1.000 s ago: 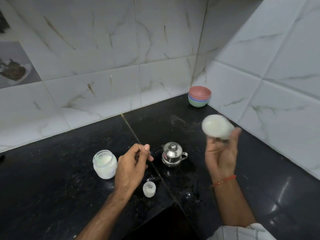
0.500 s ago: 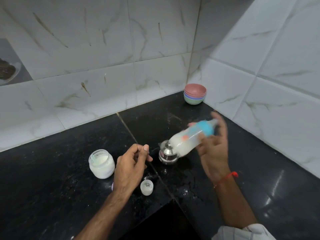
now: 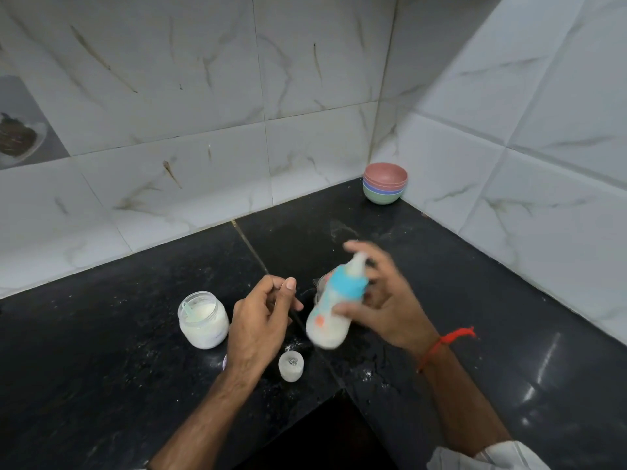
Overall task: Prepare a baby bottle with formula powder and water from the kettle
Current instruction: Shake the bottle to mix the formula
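Bottle (image 3: 330,308) gripped in right hand (image 3: 390,307), blurred, held above black counter (image 3: 101,385), tilted with blue collar and teat up, milky liquid inside. Left hand (image 3: 259,322) just left of bottle, loosely curled, holding nothing visible. Open jar (image 3: 203,319) of white powder further left of bottle, standing on counter. Small clear cap (image 3: 290,366) below and left of bottle. Stacked bowls (image 3: 385,187) well behind bottle, in tiled corner.

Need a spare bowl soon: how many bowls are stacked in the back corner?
4, nested in one stack of bowls in the counter's back corner: pink on top, another pink, blue, green at the bottom. More could hide inside.
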Tool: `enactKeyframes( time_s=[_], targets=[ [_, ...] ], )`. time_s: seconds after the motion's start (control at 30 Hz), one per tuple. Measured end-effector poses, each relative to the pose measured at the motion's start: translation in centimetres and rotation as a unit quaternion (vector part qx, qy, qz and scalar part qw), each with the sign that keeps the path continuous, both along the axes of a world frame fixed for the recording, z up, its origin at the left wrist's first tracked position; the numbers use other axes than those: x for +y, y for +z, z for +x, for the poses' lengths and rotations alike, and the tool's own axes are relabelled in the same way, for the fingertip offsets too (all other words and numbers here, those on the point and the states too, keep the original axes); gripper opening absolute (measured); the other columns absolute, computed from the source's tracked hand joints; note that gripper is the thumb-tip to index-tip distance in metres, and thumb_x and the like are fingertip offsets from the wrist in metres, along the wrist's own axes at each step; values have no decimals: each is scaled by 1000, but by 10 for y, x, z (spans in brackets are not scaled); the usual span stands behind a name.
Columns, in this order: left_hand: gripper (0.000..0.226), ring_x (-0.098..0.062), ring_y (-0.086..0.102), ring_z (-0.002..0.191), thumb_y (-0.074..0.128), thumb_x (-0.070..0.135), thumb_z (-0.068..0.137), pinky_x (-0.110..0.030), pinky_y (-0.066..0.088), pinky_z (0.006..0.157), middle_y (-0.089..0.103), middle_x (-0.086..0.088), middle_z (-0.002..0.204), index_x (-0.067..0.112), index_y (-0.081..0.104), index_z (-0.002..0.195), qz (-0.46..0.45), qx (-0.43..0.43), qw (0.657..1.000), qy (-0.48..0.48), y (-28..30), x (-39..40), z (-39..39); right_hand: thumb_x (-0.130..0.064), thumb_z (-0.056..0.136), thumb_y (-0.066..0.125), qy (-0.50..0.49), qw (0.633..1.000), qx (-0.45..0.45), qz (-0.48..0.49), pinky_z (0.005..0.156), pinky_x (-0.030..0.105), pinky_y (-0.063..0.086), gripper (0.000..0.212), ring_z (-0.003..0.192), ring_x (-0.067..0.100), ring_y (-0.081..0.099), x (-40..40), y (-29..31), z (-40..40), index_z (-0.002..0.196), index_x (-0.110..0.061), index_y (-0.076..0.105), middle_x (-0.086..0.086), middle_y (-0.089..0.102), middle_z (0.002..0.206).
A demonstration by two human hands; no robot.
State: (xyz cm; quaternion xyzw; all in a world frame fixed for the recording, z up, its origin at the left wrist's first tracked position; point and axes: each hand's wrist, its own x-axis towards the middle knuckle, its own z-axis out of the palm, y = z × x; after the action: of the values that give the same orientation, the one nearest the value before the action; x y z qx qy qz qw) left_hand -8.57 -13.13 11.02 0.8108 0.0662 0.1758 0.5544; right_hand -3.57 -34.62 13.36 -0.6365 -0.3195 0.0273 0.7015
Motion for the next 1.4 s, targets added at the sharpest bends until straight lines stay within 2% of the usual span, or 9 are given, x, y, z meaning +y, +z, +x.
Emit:
enactKeyframes(
  time_s=[0.23, 0.4, 0.53, 0.63, 0.8, 0.97, 1.07, 1.13, 1.4],
  targets=[
    [26, -9, 73, 60, 55, 53, 103, -31, 59, 64, 79, 14, 76, 34, 66, 87, -3, 14, 1000, 24, -2, 8, -5, -32, 62, 96, -135, 746, 217, 616, 98, 36, 59, 77, 123, 22, 68, -27, 2, 23, 130, -6, 69, 11, 69, 134],
    [26, -11, 73, 62, 55, 57, 102, -37, 62, 67, 79, 13, 77, 37, 65, 88, -7, 8, 1000, 14, -2, 2, -3, -16, 89, 77, -98, 972, 100, 190, 90, 44, 61, 73, 113, 32, 71, -1, -12, 7, 150, -30, 38, 20, 68, 127],
    [30, -10, 74, 64, 54, 61, 99, -35, 62, 67, 80, 13, 77, 36, 65, 89, 0, 3, 1000, 3, 3, -2, -1, -29, 77, 92, 13, 992, -23, -120, 96, 50, 60, 84, 111, 30, 72, 3, -3, 1, 147, -41, 45, 9, 68, 130],
    [25, -7, 72, 60, 55, 54, 103, -17, 54, 60, 79, 15, 76, 37, 65, 86, 7, -5, 1000, 12, 6, -1, -1, -9, 81, 85, -102, 982, 60, 146, 96, 49, 60, 79, 116, 34, 71, -3, 14, 2, 146, -32, 45, 22, 68, 129],
    [23, -5, 71, 60, 57, 45, 104, -10, 51, 57, 79, 13, 74, 33, 66, 86, -5, -4, 1000, 16, 8, 0, -4, -33, 74, 84, -92, 740, 218, 629, 83, 31, 63, 88, 121, 25, 69, -23, 22, 18, 150, -10, 47, 11, 69, 134],
    [23, -8, 72, 59, 55, 51, 103, -16, 52, 58, 79, 15, 75, 37, 64, 86, 4, -2, 1000, 11, 9, -4, 0, -15, 90, 78, -91, 976, 55, 188, 96, 48, 59, 69, 113, 31, 70, -8, 3, 6, 147, -31, 42, 21, 69, 125],
    [24, -12, 73, 60, 55, 52, 103, -30, 59, 62, 79, 14, 76, 36, 64, 88, 9, -5, 1000, 8, 9, -5, 3, -24, 77, 92, 34, 996, -5, -77, 97, 55, 59, 83, 112, 30, 71, -5, -4, 1, 145, -40, 47, 14, 67, 129],
    [25, -14, 72, 59, 55, 50, 104, -29, 58, 61, 79, 14, 76, 35, 64, 87, 13, -9, 1000, 10, 9, -3, 4, -16, 76, 91, -20, 1000, 12, 19, 96, 51, 59, 82, 111, 30, 72, -5, 3, 1, 143, -37, 50, 16, 71, 126],
    [28, -11, 73, 60, 53, 54, 102, -17, 55, 59, 79, 14, 76, 34, 65, 87, -1, -13, 1000, 13, 8, 1, 3, -34, 80, 78, -148, 738, 203, 626, 97, 35, 59, 91, 119, 22, 71, -28, 14, 25, 158, -11, 38, 10, 75, 126]
  ],
)
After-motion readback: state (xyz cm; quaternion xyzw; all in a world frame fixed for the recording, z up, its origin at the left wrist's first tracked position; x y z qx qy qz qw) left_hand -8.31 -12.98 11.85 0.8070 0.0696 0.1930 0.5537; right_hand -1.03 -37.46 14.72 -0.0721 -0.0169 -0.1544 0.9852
